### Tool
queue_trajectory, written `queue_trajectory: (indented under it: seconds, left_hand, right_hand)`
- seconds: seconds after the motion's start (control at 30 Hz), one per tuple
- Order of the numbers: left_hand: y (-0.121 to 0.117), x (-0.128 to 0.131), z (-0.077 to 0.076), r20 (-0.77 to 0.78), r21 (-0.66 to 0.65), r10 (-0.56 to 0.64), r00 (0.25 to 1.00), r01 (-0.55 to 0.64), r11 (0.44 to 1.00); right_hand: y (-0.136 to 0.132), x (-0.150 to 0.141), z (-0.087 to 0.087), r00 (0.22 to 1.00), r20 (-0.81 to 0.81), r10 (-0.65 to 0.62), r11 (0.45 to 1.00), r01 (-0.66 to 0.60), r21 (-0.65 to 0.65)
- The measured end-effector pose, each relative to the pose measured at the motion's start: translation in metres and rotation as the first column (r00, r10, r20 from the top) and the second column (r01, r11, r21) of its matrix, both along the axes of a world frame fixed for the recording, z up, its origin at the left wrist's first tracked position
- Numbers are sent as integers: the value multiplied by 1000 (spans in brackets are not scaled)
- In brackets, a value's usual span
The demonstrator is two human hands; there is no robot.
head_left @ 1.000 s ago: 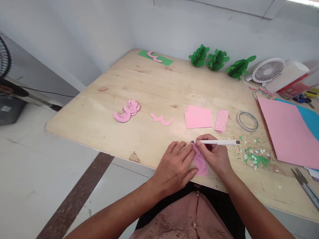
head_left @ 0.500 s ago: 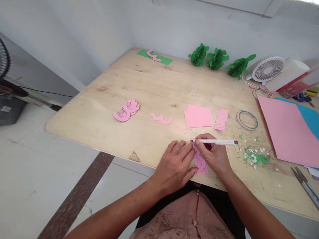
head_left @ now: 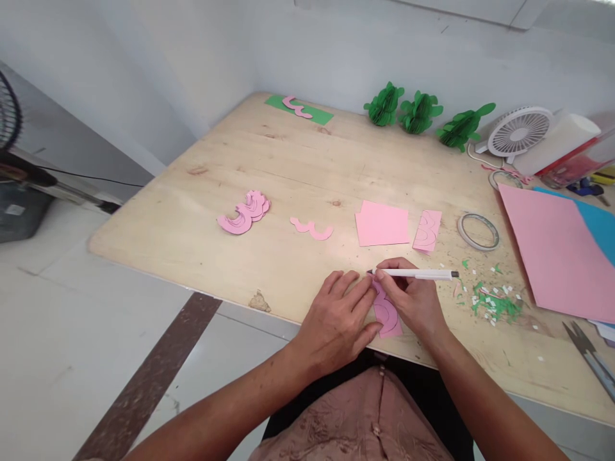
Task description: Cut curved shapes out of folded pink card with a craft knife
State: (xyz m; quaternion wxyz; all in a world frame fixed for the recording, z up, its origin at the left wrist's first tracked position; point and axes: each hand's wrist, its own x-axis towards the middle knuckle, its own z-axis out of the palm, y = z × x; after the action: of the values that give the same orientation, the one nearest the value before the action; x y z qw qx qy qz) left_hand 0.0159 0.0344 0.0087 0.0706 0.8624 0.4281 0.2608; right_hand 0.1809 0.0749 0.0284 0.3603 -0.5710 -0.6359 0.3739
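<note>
My left hand (head_left: 339, 317) lies with its fingers stretched out, pressing on a pink paper piece (head_left: 388, 315) at the table's front edge. A dark curved outline shows on that piece, and its upper part is partly hidden by my fingers. In my right hand (head_left: 416, 301) is a white pen (head_left: 423, 274), its dark tip at the top of the pink piece beside my left fingertips. Further up lie a stack of pink paper (head_left: 384, 224), a pink strip with a drawn outline (head_left: 427, 230), and a wavy pink cutout (head_left: 312, 228).
A pile of pink cutouts (head_left: 245, 213) lies on the left. To the right are a tape roll (head_left: 494, 240), green and white scraps (head_left: 497, 304), pink sheets (head_left: 562, 256) and scissors (head_left: 590, 358). Green paper figures (head_left: 419, 114) and a white fan (head_left: 519, 133) stand along the wall.
Both hands and the pen hold almost the same place. The view has shifted very slightly.
</note>
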Motion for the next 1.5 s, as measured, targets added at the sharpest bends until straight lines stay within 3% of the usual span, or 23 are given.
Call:
queue_trajectory:
  seconds: [1.5]
  left_hand:
    - [0, 0, -1, -14, -14, -13, 1000, 12, 1000]
  right_hand:
    - [-13, 9, -2, 997, 78, -27, 999, 25, 27]
